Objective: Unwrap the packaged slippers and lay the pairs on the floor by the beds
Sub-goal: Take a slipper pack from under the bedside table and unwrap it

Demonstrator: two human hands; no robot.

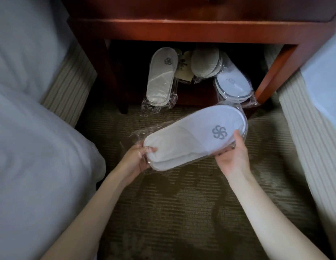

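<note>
left hand (134,159) fingers pinching wrapped slippers (193,139) heel | right hand (232,156) fingers cradling toe | handling light, soft; wrap slippery

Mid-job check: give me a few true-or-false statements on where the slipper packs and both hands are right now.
1. Both the left hand and right hand hold the slipper pack. True.
2. The held pack is already out of its wrap. False: clear plastic still covers it.
3. More wrapped slippers sit under the nightstand. True.
4. An unwrapped pair lies on the carpet. False: none is laid out there.
</note>
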